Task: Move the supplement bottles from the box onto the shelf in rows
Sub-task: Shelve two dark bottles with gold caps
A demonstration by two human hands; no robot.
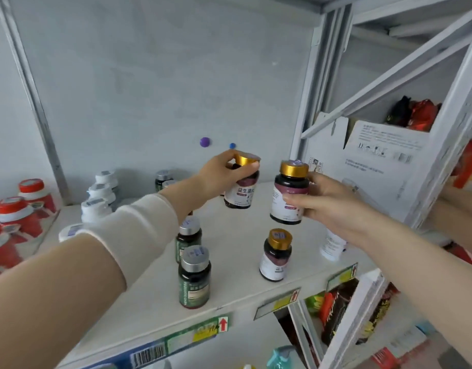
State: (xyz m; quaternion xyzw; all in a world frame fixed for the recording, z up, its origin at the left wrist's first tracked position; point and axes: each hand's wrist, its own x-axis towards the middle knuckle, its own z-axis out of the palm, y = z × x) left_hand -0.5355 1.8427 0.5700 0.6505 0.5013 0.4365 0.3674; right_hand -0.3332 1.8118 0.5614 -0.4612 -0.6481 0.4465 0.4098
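Observation:
My left hand [224, 175] grips a gold-capped supplement bottle [241, 194] by its cap, low over the back of the white shelf [237, 235]. My right hand [328, 203] holds a second gold-capped bottle [289, 195] by its side, just to the right and above the shelf. A third gold-capped bottle [276, 255] stands upright on the shelf in front of them. Two silver-capped dark green bottles [194, 278] [188, 237] stand in a line to its left. The white cardboard box [367, 166] sits at the shelf's right end.
White-capped bottles [97, 198] form a row at the left, with red-capped jars [19, 214] beyond them. Another silver-capped bottle [163, 179] stands at the back. A white bottle [333, 243] is partly hidden under my right wrist. Another person's hand [453, 198] reaches in at the right edge.

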